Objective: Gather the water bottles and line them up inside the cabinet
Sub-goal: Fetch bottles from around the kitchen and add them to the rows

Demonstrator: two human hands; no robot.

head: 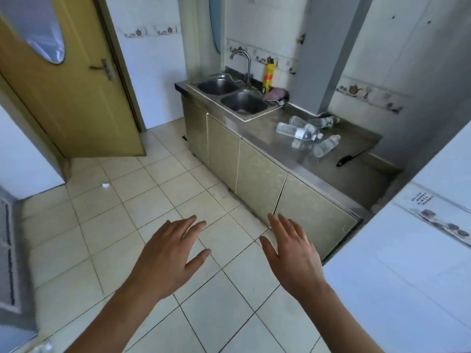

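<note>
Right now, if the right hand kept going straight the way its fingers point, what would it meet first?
Most likely the closed cabinet doors under the steel counter. The right hand is open, fingers aimed up and slightly left toward them; nothing shows between, though depth is unclear.

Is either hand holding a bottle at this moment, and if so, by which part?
Nothing is held. The left hand and right hand are open over the floor; the water bottles lie on the countertop.
</note>
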